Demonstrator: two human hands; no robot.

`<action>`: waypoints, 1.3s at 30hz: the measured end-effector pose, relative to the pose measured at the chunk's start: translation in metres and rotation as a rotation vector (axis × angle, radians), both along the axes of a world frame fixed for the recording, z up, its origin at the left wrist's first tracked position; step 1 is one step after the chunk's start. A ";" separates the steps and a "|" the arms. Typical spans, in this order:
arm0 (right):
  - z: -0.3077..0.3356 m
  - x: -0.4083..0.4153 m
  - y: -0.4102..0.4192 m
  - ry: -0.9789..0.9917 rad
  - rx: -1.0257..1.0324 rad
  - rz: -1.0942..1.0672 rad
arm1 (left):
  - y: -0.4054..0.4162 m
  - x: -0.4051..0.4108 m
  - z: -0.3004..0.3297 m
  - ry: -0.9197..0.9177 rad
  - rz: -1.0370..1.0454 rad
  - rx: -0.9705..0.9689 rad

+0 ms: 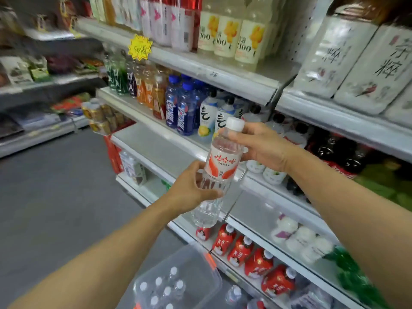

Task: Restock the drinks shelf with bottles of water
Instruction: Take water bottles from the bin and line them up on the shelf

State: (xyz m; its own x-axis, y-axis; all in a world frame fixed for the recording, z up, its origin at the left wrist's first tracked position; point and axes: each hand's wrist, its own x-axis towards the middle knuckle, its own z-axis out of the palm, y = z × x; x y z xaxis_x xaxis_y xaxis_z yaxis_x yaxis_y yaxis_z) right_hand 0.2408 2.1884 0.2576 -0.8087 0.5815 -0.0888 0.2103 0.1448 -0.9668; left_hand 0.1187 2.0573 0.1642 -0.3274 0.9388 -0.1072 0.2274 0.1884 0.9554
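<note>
Left hand (189,190) grips bottle (219,170) low, right hand (260,146) pinches its neck; near upright, bare shelf (160,141) just beyond, leftward.

Even, fairly bright indoor light, probably from overhead; wide-angle bending and blur smear the frame edges.

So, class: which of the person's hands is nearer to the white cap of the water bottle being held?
Right. The right hand grips the water bottle at its neck, just below the white cap. The left hand grips the lower body, well below the cap.
</note>
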 end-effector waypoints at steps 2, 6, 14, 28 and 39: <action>0.023 0.008 -0.006 0.010 0.034 -0.028 | 0.000 0.006 0.023 0.002 -0.019 0.044; 0.071 0.034 -0.014 0.029 0.125 -0.132 | 0.006 0.025 0.070 0.014 -0.077 0.121; 0.158 0.136 -0.029 -0.068 0.497 -0.391 | 0.032 0.094 0.159 0.052 -0.162 0.277; 0.231 0.373 -0.056 -0.427 1.027 -0.955 | 0.077 0.279 0.298 0.028 -0.428 0.449; 0.263 0.517 -0.011 -0.625 1.135 -0.993 | 0.128 0.427 0.382 0.002 -0.475 0.563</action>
State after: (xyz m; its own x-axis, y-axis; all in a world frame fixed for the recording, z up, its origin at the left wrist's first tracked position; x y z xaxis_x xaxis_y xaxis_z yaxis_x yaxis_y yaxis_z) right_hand 0.7578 2.1779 0.5206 -0.1028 0.8138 0.5720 0.9456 0.2584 -0.1978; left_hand 0.5453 2.1854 0.5458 0.1281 0.8921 0.4334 0.1641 -0.4500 0.8778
